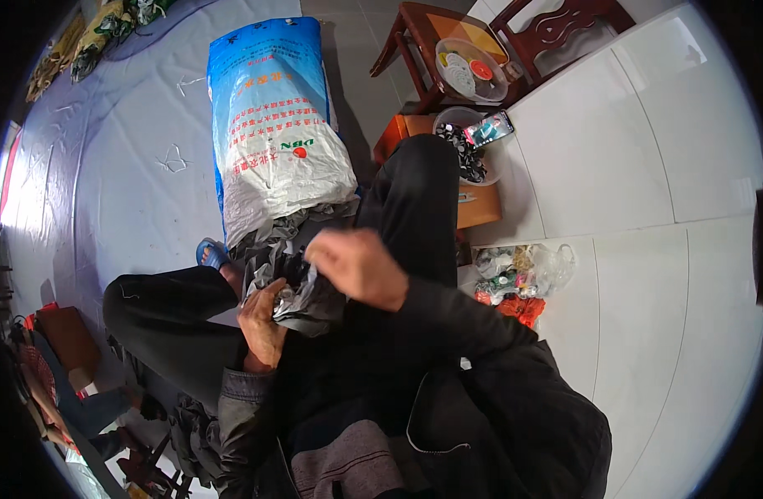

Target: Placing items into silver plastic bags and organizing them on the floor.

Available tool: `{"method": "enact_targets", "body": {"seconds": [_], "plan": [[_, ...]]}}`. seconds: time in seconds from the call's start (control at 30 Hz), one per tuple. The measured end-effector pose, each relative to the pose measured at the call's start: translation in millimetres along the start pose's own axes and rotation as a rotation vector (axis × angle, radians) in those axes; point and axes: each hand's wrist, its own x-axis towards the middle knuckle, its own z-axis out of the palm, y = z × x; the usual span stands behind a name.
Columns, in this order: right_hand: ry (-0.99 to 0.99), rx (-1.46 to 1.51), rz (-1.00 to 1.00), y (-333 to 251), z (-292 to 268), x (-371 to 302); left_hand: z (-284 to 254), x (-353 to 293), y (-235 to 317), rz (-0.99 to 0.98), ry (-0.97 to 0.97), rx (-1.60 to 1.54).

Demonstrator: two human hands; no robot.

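Note:
A crumpled bundle of dark grey and black thin material (302, 303), plastic or mesh-like, lies in my lap and runs up to the mouth of a large woven sack (273, 125). My left hand (263, 326) grips the bundle's near left edge, its fingers curled round a fold. Over the right side of the bundle, my right hand (360, 266) is raised with its fingers curled in; motion blurs it. Whatever sits between those fingers cannot be made out. The sack is blue at the far end and white nearer me, lying between my knees.
At the right, a clear tub (464, 158) of black-and-white pieces holds a phone (489, 129) on its rim. Beyond, a wooden chair (423, 50) bears a plastic bowl (473, 71). Clear bags (523, 270) lie on the right. A person's leg (107, 407) shows lower left.

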Motion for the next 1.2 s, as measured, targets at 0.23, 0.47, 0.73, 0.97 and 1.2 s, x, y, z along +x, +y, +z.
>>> {"method": "enact_targets", "body": {"seconds": [0.23,0.47,0.73,0.97,1.2], "plan": [[0.47,-0.263,0.104,114.4,-195.6,118.6,-2.1,-0.4,-2.9,0.0,-0.067,0.047],[0.483,-0.752,0.232,311.9,-382.1,152.5,13.0,6.7,-8.3,-0.038,-0.124,0.039],[0.326,-0.956,0.332,338.6,-358.3,168.8,12.6,6.0,-9.7,-0.084,-0.143,0.049],[0.247,-0.934,0.515,330.2,-354.4,173.3,14.0,7.7,-8.9,-0.123,-0.181,0.051],[0.459,-1.013,0.223,342.8,-374.4,161.7,13.0,6.4,-9.2,-0.117,-0.18,0.038]]}}
